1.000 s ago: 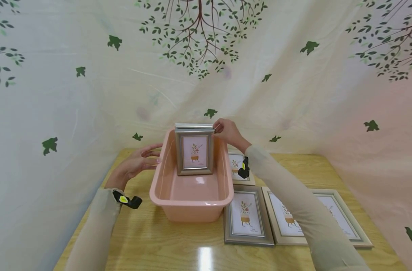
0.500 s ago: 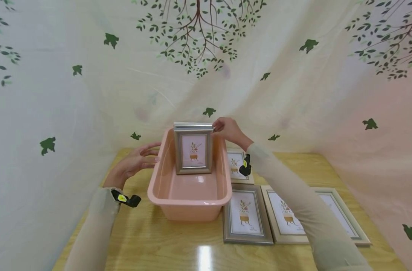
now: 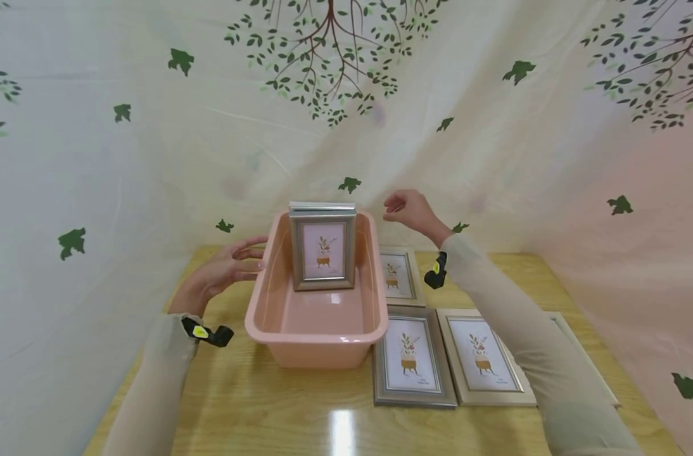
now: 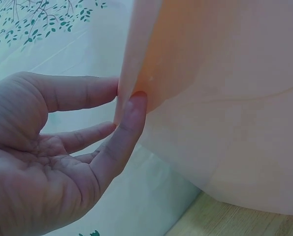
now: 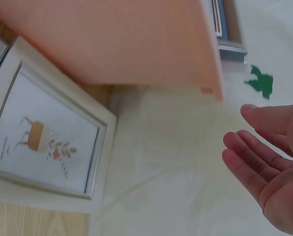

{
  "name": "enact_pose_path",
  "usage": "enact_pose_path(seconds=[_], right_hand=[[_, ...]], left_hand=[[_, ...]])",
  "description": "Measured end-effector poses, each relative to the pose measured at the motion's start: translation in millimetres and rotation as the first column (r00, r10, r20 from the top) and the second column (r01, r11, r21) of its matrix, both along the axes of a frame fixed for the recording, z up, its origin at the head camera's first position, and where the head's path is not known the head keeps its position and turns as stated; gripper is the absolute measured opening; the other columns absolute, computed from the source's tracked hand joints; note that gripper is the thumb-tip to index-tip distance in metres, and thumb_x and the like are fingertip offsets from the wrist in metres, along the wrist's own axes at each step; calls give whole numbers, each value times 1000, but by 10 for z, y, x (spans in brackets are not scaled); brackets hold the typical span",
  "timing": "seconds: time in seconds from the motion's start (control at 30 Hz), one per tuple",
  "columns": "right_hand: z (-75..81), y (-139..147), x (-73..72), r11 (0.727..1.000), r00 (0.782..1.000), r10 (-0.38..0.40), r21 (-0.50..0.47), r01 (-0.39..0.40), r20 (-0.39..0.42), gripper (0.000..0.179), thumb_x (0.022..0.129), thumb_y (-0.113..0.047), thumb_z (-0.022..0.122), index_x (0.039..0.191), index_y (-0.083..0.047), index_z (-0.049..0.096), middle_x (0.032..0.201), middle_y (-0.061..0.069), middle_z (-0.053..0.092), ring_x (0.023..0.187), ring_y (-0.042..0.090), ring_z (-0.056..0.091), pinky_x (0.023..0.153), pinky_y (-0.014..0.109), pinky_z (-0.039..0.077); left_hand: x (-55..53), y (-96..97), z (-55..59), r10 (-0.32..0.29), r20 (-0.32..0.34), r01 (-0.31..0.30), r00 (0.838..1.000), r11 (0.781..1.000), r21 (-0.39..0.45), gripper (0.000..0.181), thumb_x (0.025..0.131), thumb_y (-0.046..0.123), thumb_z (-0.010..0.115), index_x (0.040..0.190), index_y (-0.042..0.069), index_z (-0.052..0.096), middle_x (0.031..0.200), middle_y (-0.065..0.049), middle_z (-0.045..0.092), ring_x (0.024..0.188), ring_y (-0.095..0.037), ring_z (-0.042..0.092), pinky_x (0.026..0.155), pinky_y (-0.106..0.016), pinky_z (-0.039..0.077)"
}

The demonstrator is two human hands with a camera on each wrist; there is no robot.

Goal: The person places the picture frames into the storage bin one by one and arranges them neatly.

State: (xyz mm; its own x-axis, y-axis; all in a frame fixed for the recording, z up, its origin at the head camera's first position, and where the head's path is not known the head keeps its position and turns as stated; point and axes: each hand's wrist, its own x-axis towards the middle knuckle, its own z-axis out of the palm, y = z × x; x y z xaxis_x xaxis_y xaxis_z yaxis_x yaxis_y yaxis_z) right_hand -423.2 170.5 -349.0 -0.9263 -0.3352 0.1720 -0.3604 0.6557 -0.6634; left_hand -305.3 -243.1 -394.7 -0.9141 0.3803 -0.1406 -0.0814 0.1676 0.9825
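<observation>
A pink plastic basin stands on the table. Inside, near its back end, a silver-brown picture frame leans upright, and the top edge of at least one more frame shows behind it. My left hand touches the basin's left rim; in the left wrist view its fairly straight fingers lie against the rim's edge. To the right of the basin my right hand hangs in the air, fingers loosely bent, holding nothing. The right wrist view shows its fingers apart from the basin and the frames.
On the table, right of the basin, lie a small cream frame, a larger grey-brown frame and a cream frame. Another frame lies partly under my right sleeve. A leaf-printed curtain hangs behind.
My right hand has let go of the upright frames' top right corner and moved up and to the right, away from the basin. The left hand stays at the rim.
</observation>
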Motion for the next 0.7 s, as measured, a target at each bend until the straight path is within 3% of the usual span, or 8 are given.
enact_pose_path(seconds=[0.13,0.3,0.7], right_hand=[[-85,218,3,1000,999,-16,21,15,44,35,95,-11,71,123,9,64,114,25,69,100,36,68,87,46,57],[-236,457,31,999,988,-45,22,43,149,38,97,-11,68,127,10,60,118,28,67,102,39,67,90,51,57],[-749,866,88,996,959,-73,-21,82,272,41,100,-12,64,131,13,56,126,34,64,109,46,66,92,54,58]], left_hand=[[-5,-8,-4,-11,-4,11,1000,1000,5,75,100,6,63,163,9,21,155,-31,35,107,-6,65,91,-27,58],[-10,-17,-11,-21,-15,21,1000,1000,2,74,101,8,63,163,10,22,155,-30,36,110,-6,64,92,-27,58],[-10,68,-35,61,-13,-61,998,998,-9,71,102,10,62,162,7,24,151,-30,39,106,-6,64,89,-26,58]])
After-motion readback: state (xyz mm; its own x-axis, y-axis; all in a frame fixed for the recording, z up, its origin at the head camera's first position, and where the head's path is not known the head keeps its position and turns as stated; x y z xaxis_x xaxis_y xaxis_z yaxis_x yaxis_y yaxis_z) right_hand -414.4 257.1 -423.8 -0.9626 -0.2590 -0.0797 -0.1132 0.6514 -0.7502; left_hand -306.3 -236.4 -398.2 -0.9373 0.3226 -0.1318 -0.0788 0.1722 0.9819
